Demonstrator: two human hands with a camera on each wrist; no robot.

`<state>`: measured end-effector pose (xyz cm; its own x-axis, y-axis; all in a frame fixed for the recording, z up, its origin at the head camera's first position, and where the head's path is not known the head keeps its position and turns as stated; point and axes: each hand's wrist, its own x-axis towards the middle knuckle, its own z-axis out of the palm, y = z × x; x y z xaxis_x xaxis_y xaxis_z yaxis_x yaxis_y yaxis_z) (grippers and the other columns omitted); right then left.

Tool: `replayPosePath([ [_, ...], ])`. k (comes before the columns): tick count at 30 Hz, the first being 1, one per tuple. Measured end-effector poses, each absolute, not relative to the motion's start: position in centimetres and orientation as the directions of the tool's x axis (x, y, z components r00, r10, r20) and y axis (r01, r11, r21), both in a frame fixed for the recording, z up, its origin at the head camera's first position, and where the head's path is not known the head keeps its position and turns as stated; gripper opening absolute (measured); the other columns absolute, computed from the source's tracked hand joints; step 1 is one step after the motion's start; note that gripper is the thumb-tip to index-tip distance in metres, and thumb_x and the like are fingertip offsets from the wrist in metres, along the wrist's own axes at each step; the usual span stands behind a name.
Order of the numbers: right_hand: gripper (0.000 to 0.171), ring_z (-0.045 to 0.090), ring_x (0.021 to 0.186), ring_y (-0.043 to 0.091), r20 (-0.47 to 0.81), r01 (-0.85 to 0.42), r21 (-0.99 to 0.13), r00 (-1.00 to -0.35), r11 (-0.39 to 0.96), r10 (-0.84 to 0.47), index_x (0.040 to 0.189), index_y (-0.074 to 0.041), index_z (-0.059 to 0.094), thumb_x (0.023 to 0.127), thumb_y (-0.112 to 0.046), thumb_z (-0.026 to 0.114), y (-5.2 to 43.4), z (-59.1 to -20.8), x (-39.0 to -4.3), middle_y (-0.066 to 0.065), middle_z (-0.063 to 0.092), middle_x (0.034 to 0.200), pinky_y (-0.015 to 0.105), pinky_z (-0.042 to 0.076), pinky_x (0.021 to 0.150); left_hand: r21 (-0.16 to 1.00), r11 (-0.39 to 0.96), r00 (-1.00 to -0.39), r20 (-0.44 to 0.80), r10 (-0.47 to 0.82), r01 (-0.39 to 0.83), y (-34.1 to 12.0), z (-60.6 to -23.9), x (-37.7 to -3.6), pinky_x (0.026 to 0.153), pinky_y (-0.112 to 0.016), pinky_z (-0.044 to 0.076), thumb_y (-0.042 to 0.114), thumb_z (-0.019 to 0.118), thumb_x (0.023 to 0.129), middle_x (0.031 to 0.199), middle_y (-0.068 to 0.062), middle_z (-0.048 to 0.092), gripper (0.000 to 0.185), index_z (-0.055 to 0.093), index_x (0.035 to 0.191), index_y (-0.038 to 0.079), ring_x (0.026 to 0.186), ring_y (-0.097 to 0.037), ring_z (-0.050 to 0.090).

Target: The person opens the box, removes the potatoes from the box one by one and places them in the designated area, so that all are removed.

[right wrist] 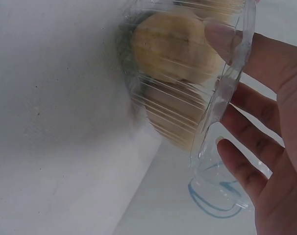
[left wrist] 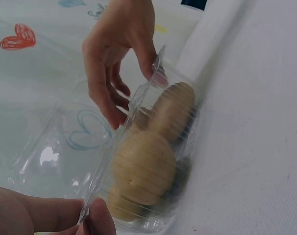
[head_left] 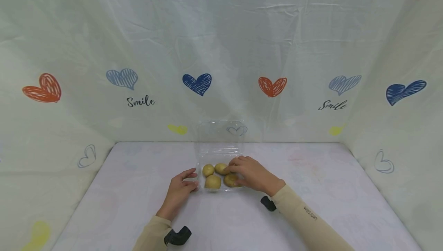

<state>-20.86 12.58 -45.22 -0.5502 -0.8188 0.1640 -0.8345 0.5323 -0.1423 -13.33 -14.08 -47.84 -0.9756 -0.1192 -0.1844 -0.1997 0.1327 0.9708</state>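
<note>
A clear plastic clamshell box [head_left: 225, 189] sits on the table with its lid [head_left: 216, 133] raised at the back. Several yellowish-brown potatoes [head_left: 212, 182] lie inside it, some partly hidden by my right hand. My left hand [head_left: 180, 189] is at the box's left side; in the left wrist view its thumb and fingers pinch the rim. Over the right side reaches my right hand [head_left: 250, 174], its fingers spread and slightly bent. In the right wrist view the right thumb [right wrist: 222, 39] shows through the clear wall beside a potato [right wrist: 173, 46], while the other fingers stay apart, holding nothing.
A white table [head_left: 311, 189] extends around the box. Behind it hangs a pale curtain [head_left: 221, 51] printed with hearts and "Smile", continuing along both sides. Black wrist devices [head_left: 178, 236] are worn at both sleeves.
</note>
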Motion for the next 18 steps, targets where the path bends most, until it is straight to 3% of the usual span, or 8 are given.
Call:
replayPosePath([
  [18,0.042,0.065,0.107,0.018,0.113,-0.843,-0.114,-0.537,0.526,-0.836,0.116,-0.017,0.082,0.076,-0.019,0.096,11.94,-45.2,-21.38,-0.002,0.073,0.111,0.034,0.056,0.094,0.973,0.121,-0.976,-0.181,-0.124,-0.196,-14.1,-48.02,-13.27,0.078,-0.026,0.062,-0.009,0.066,0.096,0.134,-0.027,0.06,0.05,0.054,0.145,-0.012,0.093,-0.022,0.07],
])
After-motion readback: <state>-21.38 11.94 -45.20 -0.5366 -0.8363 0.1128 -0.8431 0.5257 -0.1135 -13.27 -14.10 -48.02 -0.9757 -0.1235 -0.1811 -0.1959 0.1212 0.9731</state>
